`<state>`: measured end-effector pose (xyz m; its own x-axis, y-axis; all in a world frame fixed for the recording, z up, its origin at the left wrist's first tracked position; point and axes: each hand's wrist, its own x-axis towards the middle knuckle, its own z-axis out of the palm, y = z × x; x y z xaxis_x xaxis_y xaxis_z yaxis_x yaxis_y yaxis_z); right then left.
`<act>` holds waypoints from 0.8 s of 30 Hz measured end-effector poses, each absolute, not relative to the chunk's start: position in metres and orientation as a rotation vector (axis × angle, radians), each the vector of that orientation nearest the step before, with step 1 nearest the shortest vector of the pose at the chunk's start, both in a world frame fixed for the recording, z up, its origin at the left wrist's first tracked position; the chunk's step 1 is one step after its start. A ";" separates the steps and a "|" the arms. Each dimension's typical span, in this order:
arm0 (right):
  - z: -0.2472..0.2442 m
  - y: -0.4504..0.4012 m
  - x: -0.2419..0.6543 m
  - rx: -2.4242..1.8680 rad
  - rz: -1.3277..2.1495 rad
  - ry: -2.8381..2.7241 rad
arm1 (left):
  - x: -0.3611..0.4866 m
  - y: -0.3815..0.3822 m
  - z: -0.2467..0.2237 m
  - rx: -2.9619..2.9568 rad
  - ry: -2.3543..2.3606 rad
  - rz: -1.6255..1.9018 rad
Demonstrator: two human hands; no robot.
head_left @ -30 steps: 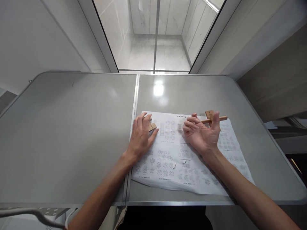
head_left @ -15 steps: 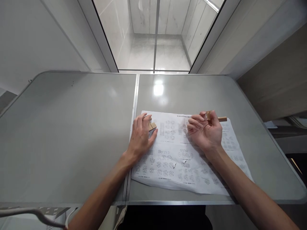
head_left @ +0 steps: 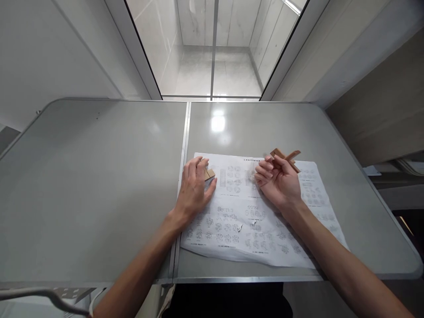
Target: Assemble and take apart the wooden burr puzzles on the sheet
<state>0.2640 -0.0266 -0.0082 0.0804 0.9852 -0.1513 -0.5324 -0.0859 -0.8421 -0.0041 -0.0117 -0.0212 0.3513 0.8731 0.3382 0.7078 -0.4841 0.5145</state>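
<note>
My right hand (head_left: pixel 280 181) is raised over the right part of the printed sheet, palm turned up. Its thumb and fingers are closed on wooden puzzle pieces (head_left: pixel 285 157), stick-shaped and crossed over each other. Toward the sheet's left edge, my left hand (head_left: pixel 194 183) rests with fingers curled around another light wooden puzzle piece (head_left: pixel 209 174). Part of that piece is hidden under the fingers. Beneath both hands lies the creased white instruction sheet (head_left: pixel 232 203), covered with small printed diagrams.
Two torn paper scraps (head_left: pixel 240 228) lie on the sheet. The grey table (head_left: pixel 99 185) has a metal seam (head_left: pixel 186 132) running front to back. A glass-paned frame (head_left: pixel 213 53) stands beyond the far edge, and a grey cable (head_left: pixel 43 292) hangs at the lower left.
The pieces in my right hand have turned, so their crossed shape now shows above the fingers. That hand has shifted slightly left. My left hand stays in place.
</note>
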 end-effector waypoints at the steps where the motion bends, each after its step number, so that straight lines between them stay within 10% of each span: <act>1: -0.008 -0.028 0.261 -0.949 1.436 -0.665 | -0.004 -0.012 -0.021 2.341 1.406 0.851; 24: -0.007 -0.056 0.224 -1.132 1.112 -1.759 | 0.001 -0.023 0.000 2.479 0.697 0.893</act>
